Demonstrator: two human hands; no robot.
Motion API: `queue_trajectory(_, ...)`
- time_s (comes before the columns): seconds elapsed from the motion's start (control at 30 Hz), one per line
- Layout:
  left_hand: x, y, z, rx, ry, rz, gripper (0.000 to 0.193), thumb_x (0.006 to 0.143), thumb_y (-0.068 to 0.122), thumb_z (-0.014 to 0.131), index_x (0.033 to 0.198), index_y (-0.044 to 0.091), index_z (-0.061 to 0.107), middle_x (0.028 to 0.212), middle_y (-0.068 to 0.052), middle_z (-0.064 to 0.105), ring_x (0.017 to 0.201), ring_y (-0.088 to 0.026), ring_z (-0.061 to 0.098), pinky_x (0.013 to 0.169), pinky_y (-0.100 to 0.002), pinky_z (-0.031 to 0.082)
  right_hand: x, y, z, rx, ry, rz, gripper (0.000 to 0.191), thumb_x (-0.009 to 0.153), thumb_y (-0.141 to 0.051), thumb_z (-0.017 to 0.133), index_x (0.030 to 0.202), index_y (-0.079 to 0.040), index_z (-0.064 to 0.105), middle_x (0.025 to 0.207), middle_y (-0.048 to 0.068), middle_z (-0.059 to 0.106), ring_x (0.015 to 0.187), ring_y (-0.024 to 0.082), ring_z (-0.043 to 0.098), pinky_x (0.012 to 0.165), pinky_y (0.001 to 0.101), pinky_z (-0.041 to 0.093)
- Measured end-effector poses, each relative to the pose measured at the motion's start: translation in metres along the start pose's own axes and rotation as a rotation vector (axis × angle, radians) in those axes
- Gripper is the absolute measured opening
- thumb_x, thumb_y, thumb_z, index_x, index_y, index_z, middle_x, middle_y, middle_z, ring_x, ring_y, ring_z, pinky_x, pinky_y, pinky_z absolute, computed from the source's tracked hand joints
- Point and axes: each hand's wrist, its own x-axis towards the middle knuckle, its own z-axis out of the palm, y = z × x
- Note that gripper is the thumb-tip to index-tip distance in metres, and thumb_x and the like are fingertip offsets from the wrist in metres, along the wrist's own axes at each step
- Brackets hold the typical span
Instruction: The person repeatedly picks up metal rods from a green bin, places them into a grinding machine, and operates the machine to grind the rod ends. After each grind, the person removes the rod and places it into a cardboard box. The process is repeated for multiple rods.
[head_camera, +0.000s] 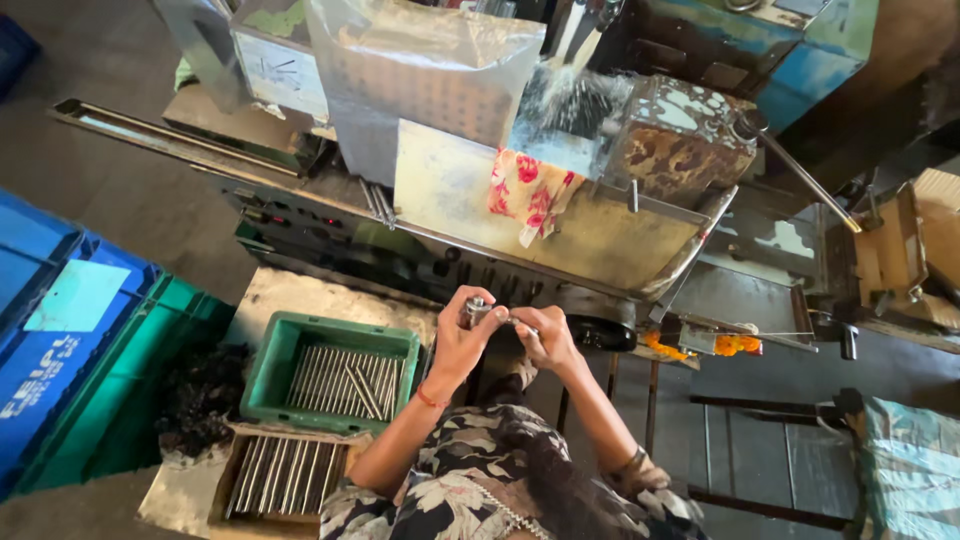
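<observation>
Two hands (505, 335) pinch, seemingly, one metal gauge (477, 308).

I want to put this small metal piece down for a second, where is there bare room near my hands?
Bare patch: the pale bench top between the grey machine front and the green plastic tray of metal rods. Crowded: that tray, the cardboard box of rods below it, and the dark scrap heap. Left hand and right hand hold a small metal part.
</observation>
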Motion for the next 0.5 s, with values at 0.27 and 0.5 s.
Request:
queue_trajectory(0.27,0.059,-0.011,-0.006,-0.448,-0.337,-0.445,0.014,0.096,0.014,0.071,0.104,0.009,0.061,0.067,0.007,0.049,0.047,-0.002,0.039,0.041,-0.021,0.025,0.056,-0.084,-0.053,0.507,-0.455,0.125,0.04,0.103,-0.028,0.06,0.079,-0.001,0.076,0.065,0.009,0.062,0.061,0.014,0.056,0.057,0.0327,0.042)
queue_trajectory(0.5,0.082,-0.019,0.033,-0.521,-0.24,-0.42,0.016,0.097,0.013,0.071,0.103,0.012,0.057,0.065,0.007,0.047,0.045,-0.004,0.039,0.04,-0.024,0.027,0.073,-0.051,-0.087,0.355,-0.309,-0.047,0.041,0.104,-0.025,0.062,0.07,-0.004,0.071,0.062,0.003,0.065,0.051,0.014,0.058,0.049,0.0323,0.041)
